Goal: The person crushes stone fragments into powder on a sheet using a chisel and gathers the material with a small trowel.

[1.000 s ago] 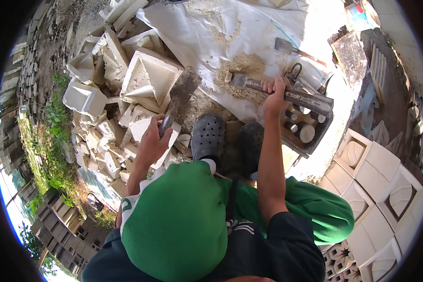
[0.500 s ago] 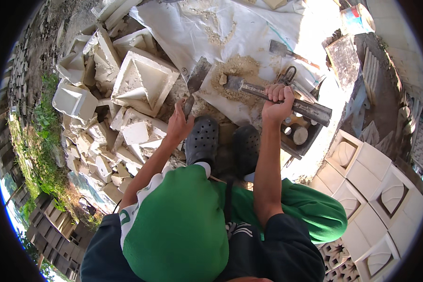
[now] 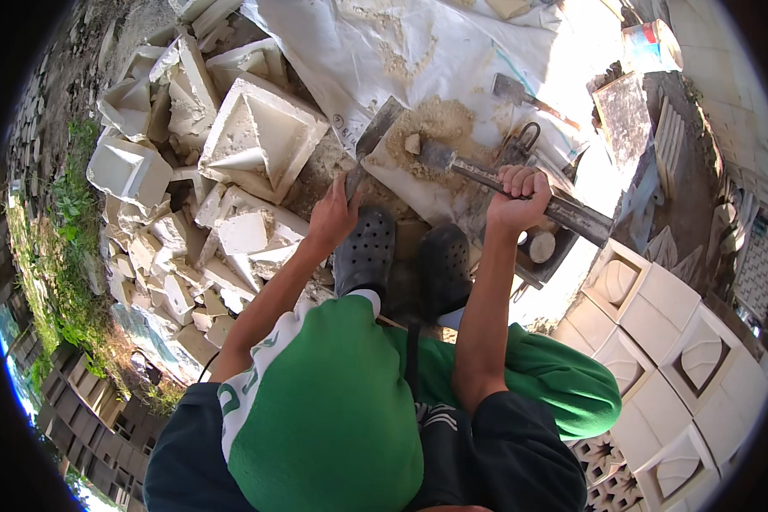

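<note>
1. Grip, left: your left hand [image 3: 333, 218] is closed round the handle of the flat scraper [image 3: 381, 125], with the blade pointing ahead of you.
2. Grip, right: your right hand [image 3: 521, 200] is wrapped firmly round the shaft of the metal bar tool [image 3: 582, 219], leaving no visible slack.
3. Location: the sandy heap [image 3: 444, 117] lies on the white sheet [image 3: 474, 47], ahead of your shoes [image 3: 365, 256]. The bar tool's flat tip is at its near edge, just beside a pale lump [image 3: 413, 143]. The scraper blade is at the heap's left side. Whether either blade bears on the sheet cannot be confirmed.
4. Blade angle: in my judgement, both blades should be kept low and nearly flat; a steep edge could snag or cut the sheet.
5. Balance: the bar tool extends behind your fist, across the dark tray [image 3: 538, 277] as seen from above. Its rear may prove heavy; keep your wrist firm and the rear end clear of the tray's round pieces.
6. Coordination: advisable to steady one blade while working the other, so the edges do not strike.
7. Clearance: the broken white castings [image 3: 260, 141] lie near your left hand. Keep knuckles off their edges, and strokes away from your shoes.
</note>
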### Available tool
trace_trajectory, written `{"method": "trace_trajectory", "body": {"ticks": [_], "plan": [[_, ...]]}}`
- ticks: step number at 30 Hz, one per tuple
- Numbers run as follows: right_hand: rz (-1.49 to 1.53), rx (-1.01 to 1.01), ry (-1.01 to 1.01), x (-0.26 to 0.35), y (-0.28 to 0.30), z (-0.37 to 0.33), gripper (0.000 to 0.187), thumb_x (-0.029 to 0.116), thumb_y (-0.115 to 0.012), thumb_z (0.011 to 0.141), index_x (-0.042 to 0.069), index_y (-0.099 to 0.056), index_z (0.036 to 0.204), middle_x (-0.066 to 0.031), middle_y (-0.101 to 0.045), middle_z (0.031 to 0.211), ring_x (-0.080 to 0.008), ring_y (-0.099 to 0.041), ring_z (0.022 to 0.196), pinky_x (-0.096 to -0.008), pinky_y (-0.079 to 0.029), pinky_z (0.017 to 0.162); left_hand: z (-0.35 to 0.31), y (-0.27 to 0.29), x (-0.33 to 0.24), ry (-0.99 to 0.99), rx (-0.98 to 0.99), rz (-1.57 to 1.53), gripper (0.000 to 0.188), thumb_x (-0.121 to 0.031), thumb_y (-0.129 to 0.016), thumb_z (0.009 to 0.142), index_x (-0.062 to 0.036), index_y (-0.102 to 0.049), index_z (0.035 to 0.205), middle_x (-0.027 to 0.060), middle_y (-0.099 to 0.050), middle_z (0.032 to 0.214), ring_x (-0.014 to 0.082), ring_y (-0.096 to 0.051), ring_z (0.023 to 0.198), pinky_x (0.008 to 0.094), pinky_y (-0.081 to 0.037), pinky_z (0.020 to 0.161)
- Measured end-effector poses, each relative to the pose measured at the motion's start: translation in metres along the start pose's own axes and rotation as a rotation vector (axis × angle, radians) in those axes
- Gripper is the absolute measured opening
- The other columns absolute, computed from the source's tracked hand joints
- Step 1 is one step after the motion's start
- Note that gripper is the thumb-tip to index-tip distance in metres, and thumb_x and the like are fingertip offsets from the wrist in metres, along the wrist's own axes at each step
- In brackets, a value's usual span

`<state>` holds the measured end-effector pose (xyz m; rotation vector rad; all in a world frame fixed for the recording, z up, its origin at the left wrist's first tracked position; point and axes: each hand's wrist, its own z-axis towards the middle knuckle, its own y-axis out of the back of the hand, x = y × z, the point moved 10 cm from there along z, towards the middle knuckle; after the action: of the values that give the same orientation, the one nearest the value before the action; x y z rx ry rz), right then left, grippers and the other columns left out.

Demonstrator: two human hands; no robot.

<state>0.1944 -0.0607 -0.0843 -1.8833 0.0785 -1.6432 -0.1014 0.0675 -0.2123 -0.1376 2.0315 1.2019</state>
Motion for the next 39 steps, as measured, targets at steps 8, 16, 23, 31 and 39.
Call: {"method": "trace_trajectory", "body": {"ticks": [8, 16, 23, 31, 39], "plan": [[0.006, 0.006, -0.014, -0.004, -0.005, 0.001, 0.030, 0.020, -0.044, 0.082, 0.014, -0.028, 0.058, 0.0005, -0.028, 0.051, -0.0135, -0.030, 0.050, -0.0329, -0.033, 0.058, 0.027, -0.022, -0.016, -0.026, 0.234, 0.088, 0.044, -0.028, -0.046, 0.092, -0.0012, -0.036, 0.126, 0.0287, -0.060, 0.098, 0.0476, -0.059, 0.082, 0.0543, -0.048, 0.073], [-0.183, 0.223, -0.001, 0.041, -0.080, -0.006, 0.028, 0.016, -0.043, 0.081, 0.013, -0.028, 0.057, 0.0005, -0.027, 0.049, -0.0109, -0.024, 0.046, -0.0291, -0.026, 0.049, 0.004, -0.018, -0.037, 0.059, 0.257, 0.147, 0.044, -0.029, -0.042, 0.093, 0.0003, -0.037, 0.126, 0.0273, -0.061, 0.093, 0.0470, -0.060, 0.081, 0.0548, -0.047, 0.074], [-0.154, 0.175, -0.062, -0.020, -0.069, 0.010, 0.027, 0.008, -0.044, 0.081, 0.011, -0.030, 0.058, 0.0010, -0.030, 0.050, -0.0095, -0.026, 0.046, -0.0263, -0.025, 0.047, 0.005, -0.030, -0.046, 0.132, 0.328, 0.163, 0.041, -0.026, -0.046, 0.090, 0.0004, -0.038, 0.120, 0.0276, -0.062, 0.083, 0.0477, -0.060, 0.078, 0.0564, -0.046, 0.074], [-0.107, 0.288, 0.040, 0.057, -0.106, -0.001, 0.027, 0.009, -0.043, 0.080, 0.011, -0.029, 0.057, 0.0002, -0.029, 0.049, -0.0110, -0.026, 0.044, -0.0288, -0.026, 0.047, 0.015, -0.010, -0.037, 0.094, 0.276, 0.132, 0.030, -0.024, -0.047, 0.089, 0.0011, -0.042, 0.105, 0.0272, -0.063, 0.077, 0.0465, -0.061, 0.074, 0.0558, -0.047, 0.069], [-0.451, 0.274, 0.018, -0.019, -0.080, -0.001, 0.030, 0.005, -0.045, 0.082, 0.008, -0.028, 0.058, 0.0001, -0.031, 0.052, -0.0105, -0.028, 0.047, -0.0269, -0.025, 0.048, 0.004, -0.019, -0.044, 0.126, 0.336, 0.183, 0.029, -0.027, -0.048, 0.091, 0.0000, -0.042, 0.101, 0.0265, -0.063, 0.078, 0.0469, -0.061, 0.075, 0.0555, -0.047, 0.069]]}}
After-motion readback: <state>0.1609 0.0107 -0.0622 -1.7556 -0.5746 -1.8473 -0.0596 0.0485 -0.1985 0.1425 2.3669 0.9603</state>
